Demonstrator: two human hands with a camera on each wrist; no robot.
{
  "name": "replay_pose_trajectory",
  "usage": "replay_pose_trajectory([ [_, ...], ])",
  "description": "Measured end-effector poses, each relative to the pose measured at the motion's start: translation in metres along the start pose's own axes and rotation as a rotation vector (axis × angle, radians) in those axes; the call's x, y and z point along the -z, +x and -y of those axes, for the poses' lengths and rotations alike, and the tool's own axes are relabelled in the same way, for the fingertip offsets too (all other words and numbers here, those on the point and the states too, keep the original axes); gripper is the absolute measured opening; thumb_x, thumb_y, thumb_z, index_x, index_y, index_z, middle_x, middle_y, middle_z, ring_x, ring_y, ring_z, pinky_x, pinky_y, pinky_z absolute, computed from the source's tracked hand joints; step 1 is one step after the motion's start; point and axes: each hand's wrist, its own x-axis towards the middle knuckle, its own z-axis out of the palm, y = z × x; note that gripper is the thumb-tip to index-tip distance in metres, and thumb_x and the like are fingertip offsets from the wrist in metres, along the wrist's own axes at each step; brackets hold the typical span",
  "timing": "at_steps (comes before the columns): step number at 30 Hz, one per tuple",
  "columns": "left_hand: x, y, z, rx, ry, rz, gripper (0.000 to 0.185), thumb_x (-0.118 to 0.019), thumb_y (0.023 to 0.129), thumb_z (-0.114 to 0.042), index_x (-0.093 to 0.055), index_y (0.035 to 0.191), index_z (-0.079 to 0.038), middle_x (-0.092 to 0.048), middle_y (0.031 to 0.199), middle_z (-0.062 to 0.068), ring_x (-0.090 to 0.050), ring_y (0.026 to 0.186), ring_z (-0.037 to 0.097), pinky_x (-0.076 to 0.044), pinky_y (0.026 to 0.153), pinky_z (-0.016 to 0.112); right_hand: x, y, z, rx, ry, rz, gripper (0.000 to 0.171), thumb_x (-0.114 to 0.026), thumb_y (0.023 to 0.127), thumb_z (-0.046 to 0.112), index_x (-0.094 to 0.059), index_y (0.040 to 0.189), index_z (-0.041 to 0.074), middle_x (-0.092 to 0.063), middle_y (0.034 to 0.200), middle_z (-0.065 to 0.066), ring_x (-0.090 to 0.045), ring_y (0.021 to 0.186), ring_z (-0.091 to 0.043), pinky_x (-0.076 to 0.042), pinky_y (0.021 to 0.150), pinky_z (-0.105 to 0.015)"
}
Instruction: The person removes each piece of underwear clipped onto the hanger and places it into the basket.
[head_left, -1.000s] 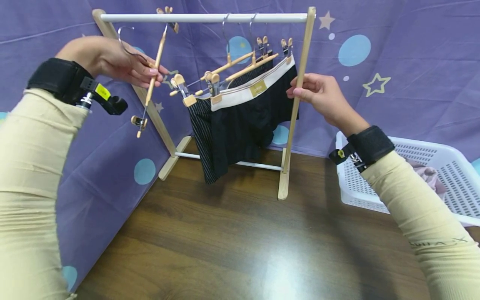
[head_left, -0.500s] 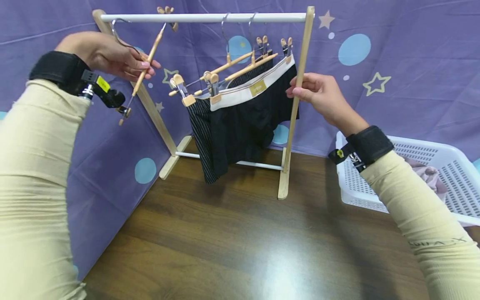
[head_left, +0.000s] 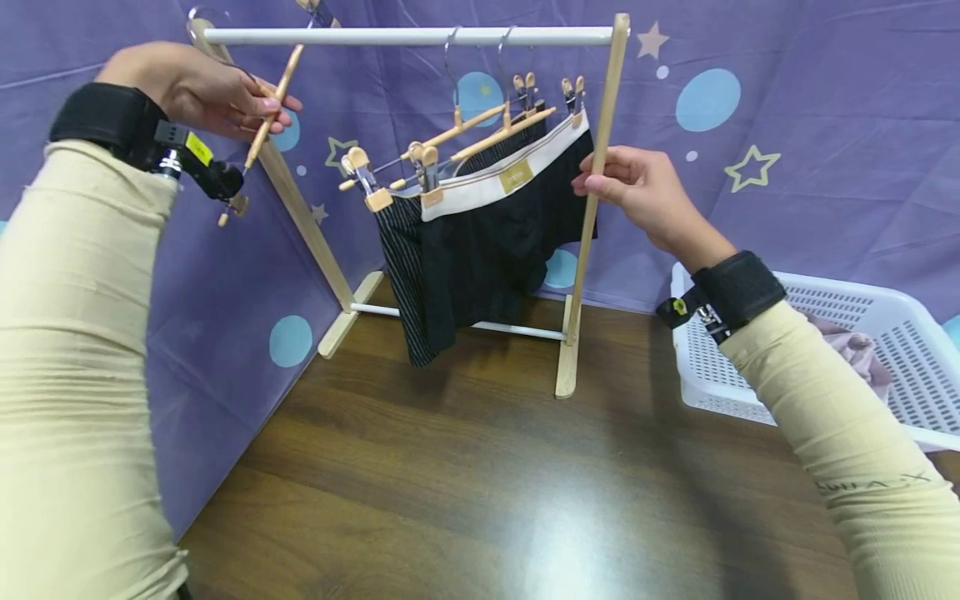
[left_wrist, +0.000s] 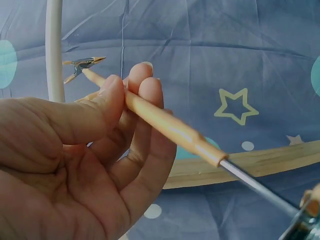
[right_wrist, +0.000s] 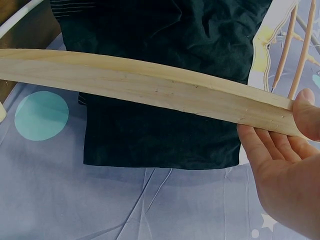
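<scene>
My left hand (head_left: pixel 213 90) pinches the wooden bar of a clip hanger (head_left: pixel 260 140) between thumb and fingers. No garment hangs from this hanger, which tilts steeply. Its metal hook shows around the top of the rack's left post, and one clip (left_wrist: pixel 85 64) is near the white rail (head_left: pixel 375 36). With thumb and fingers, my right hand (head_left: pixel 648 196) grips the right wooden post (head_left: pixel 582 275) of the small clothes rack. Beside that post hang black shorts (head_left: pixel 495 258) with a white waistband, clipped to a hanger. Black pinstriped shorts (head_left: pixel 401 283) hang behind them on another hanger.
A white perforated basket (head_left: pixel 697 375) with a crumpled pinkish cloth (head_left: pixel 855 354) in it stands at the right. The rack's feet (head_left: pixel 567 371) stand on a brown wood-grain tabletop (head_left: pixel 450 483). Purple patterned fabric (head_left: pixel 825 100) covers the back and left side.
My left hand has moved up and left with the clip hanger, raising its hook from below the rail to the top of the left post. My right hand stays on the right post.
</scene>
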Motion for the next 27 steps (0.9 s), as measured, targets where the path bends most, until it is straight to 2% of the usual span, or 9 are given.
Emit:
replay_pose_trajectory([
  [7,-0.011,-0.001,-0.008,0.032,-0.012,-0.091,0.044,-0.034,0.109,-0.017,-0.073,0.089,-0.015,-0.075,0.085,0.003,-0.071,0.08,0.011,-0.06,0.075,0.027,-0.001,0.0,-0.002,0.006,0.02,0.001,0.012,-0.066,0.097,0.003,-0.07,0.108,0.001,-0.078,0.092,0.003,-0.075,0.091,-0.009,-0.058,0.09,-0.016],
  [13,-0.01,0.004,-0.012,0.097,-0.013,-0.057,0.049,-0.029,0.109,-0.019,-0.072,0.087,-0.014,-0.075,0.085,0.0,-0.07,0.079,0.009,-0.059,0.075,0.026,-0.001,0.0,-0.003,0.001,0.028,-0.002,0.011,-0.066,0.097,0.003,-0.069,0.108,0.001,-0.078,0.092,0.003,-0.075,0.091,-0.008,-0.058,0.089,-0.016],
  [20,-0.008,0.007,-0.011,0.098,-0.069,-0.072,0.054,-0.024,0.109,-0.02,-0.071,0.085,-0.011,-0.074,0.082,0.004,-0.07,0.076,0.011,-0.059,0.073,0.026,-0.001,-0.001,-0.003,-0.003,0.027,-0.001,0.012,-0.066,0.098,0.004,-0.069,0.109,0.001,-0.078,0.092,0.003,-0.075,0.091,-0.008,-0.058,0.089,-0.016],
  [24,-0.009,0.008,-0.01,0.094,-0.039,-0.108,0.054,-0.024,0.109,-0.02,-0.071,0.084,-0.012,-0.074,0.08,0.003,-0.07,0.074,0.01,-0.058,0.072,0.024,0.0,-0.002,-0.003,-0.005,0.027,-0.005,0.012,-0.066,0.098,0.004,-0.069,0.109,0.001,-0.078,0.093,0.003,-0.075,0.092,-0.008,-0.058,0.089,-0.017],
  [27,-0.011,0.009,-0.011,0.093,0.024,-0.108,0.055,-0.023,0.11,-0.02,-0.071,0.083,-0.015,-0.073,0.08,0.001,-0.069,0.074,0.008,-0.057,0.072,0.023,0.001,-0.002,-0.003,-0.005,0.03,-0.007,0.013,-0.067,0.097,0.004,-0.069,0.109,0.001,-0.078,0.094,0.002,-0.075,0.092,-0.009,-0.058,0.089,-0.017],
])
